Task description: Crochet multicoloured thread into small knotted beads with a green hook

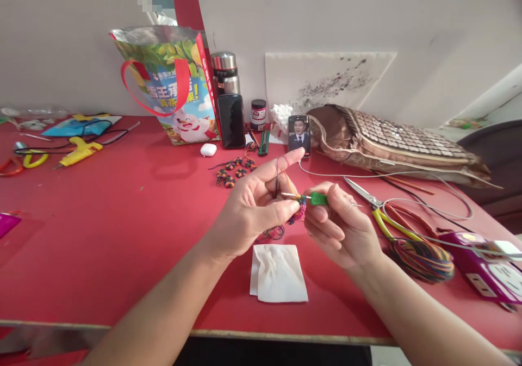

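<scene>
My left hand (256, 197) pinches a small multicoloured crochet piece (300, 212) between thumb and fingers, its index finger stretched out with yarn looped over it. In my right hand (346, 224) is a crochet hook (318, 198) with a green grip, its metal tip pointing left into the piece. Loose dark yarn (274, 233) lies on the table below my left hand. Beneath both hands sits a folded white cloth or tissue (281, 276). Several finished-looking small crocheted pieces (229, 181) lie beyond my left hand.
To the right are scissors (391, 213), a bundle of multicoloured yarn (424, 260) and a purple power strip (481, 268). At the back stand a phone (299, 136) showing a video, a dark phone (231, 121), a shopping bag (171, 88) and a handbag (399, 140). A yellow glue gun (79, 151) lies left.
</scene>
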Available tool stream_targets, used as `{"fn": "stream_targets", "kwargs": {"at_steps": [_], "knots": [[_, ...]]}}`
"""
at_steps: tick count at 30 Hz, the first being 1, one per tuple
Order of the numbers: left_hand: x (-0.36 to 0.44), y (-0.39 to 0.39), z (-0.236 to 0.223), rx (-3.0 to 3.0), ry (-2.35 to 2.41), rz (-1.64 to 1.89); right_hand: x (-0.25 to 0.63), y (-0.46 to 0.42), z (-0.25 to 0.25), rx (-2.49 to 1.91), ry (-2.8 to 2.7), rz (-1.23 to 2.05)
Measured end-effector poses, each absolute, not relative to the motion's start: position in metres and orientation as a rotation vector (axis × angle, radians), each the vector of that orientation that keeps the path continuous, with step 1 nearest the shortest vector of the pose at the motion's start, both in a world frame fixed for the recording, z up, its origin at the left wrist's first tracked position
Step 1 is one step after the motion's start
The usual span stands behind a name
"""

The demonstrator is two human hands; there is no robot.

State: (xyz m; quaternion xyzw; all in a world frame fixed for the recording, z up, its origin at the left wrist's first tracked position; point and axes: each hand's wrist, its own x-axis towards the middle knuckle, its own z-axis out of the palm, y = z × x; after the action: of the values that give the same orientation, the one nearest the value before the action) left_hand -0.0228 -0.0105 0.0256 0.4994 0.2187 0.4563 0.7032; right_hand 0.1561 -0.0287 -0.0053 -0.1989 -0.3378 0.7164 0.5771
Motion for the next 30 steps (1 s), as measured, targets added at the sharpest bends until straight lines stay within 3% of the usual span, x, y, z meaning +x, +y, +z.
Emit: {"fn": "stream_targets", "kwargs": {"at_steps": [10,30], "knots": [[-0.026,-0.010,0.028,1.156,0.512,1.006,0.174,-0.018,-0.011,-0.457,-0.853,1.764],[-0.027,-0.006,0.020,1.485,0.573,0.787,0.215,-0.019,0.012,-0.782,-1.274,1.387]]}}
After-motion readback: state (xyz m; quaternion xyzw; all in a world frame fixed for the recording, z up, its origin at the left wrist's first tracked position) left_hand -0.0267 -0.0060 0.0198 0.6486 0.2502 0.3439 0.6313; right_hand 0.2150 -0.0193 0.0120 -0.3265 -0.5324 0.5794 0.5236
